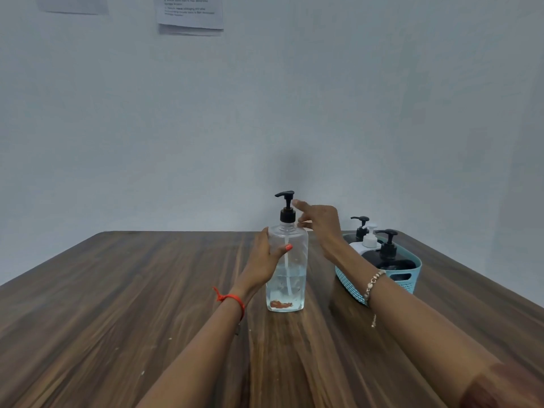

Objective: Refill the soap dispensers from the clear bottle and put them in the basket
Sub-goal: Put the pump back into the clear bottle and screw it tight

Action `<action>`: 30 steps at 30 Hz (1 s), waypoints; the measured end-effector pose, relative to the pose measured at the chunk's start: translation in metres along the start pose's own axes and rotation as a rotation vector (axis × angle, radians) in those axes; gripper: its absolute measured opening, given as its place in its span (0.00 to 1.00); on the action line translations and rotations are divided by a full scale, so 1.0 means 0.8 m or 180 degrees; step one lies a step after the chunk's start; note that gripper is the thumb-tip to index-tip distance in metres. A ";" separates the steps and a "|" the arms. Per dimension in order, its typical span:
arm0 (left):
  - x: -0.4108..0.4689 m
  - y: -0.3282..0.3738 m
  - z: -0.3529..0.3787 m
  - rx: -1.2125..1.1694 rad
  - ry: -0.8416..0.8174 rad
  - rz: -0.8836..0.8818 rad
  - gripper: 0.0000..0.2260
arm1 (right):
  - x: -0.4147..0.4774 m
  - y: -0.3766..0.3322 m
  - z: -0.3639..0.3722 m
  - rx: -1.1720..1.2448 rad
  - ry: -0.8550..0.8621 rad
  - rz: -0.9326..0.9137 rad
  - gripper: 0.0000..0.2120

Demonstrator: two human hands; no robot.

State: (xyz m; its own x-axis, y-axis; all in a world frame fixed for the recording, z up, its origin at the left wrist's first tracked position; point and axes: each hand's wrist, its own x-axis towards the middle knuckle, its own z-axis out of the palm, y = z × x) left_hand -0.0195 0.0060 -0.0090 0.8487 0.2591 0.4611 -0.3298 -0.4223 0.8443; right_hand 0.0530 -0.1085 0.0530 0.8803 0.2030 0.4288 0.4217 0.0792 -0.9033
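Note:
A clear bottle [290, 278] with a black pump top stands upright in the middle of the wooden table [117, 304], roughly a third full of clear liquid. My left hand [265, 257] grips its left side, thumb across the front. My right hand [319, 220] hovers just right of the pump neck, fingers extended, holding nothing. To the right stands a light blue basket [412, 275] that holds two black dispensers [388, 260] [360, 231] and one white dispenser [368, 242].
A pale wall runs right behind the table's far edge. Printed sheets [190, 13] hang high on it. The table's right edge slants close past the basket.

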 end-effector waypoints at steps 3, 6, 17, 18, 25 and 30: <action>0.001 -0.002 0.002 -0.0031 0.0012 -0.0005 0.17 | 0.002 -0.004 -0.004 0.0321 -0.0393 0.0129 0.06; 0.001 -0.001 0.001 -0.0085 0.0016 -0.0009 0.15 | 0.003 -0.002 -0.002 0.0051 -0.0652 -0.0066 0.17; -0.001 0.000 0.002 -0.0250 -0.0010 0.0025 0.15 | 0.010 -0.001 -0.001 -0.0670 -0.0784 -0.0287 0.10; -0.001 -0.001 0.002 -0.0229 0.0007 0.0028 0.16 | 0.009 0.003 0.004 -0.0816 -0.0531 -0.0344 0.12; 0.001 -0.002 0.002 -0.0035 0.0040 0.0024 0.20 | 0.014 0.008 0.001 -0.0129 -0.0922 0.0075 0.21; 0.001 -0.003 0.002 -0.0126 0.0048 0.0065 0.19 | 0.013 0.011 0.009 -0.0279 -0.0581 -0.0175 0.19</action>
State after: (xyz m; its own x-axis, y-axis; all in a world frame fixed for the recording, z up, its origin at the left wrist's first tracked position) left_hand -0.0174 0.0060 -0.0114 0.8354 0.2640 0.4821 -0.3633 -0.3930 0.8447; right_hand 0.0647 -0.0986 0.0492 0.8048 0.3748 0.4602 0.4923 0.0114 -0.8703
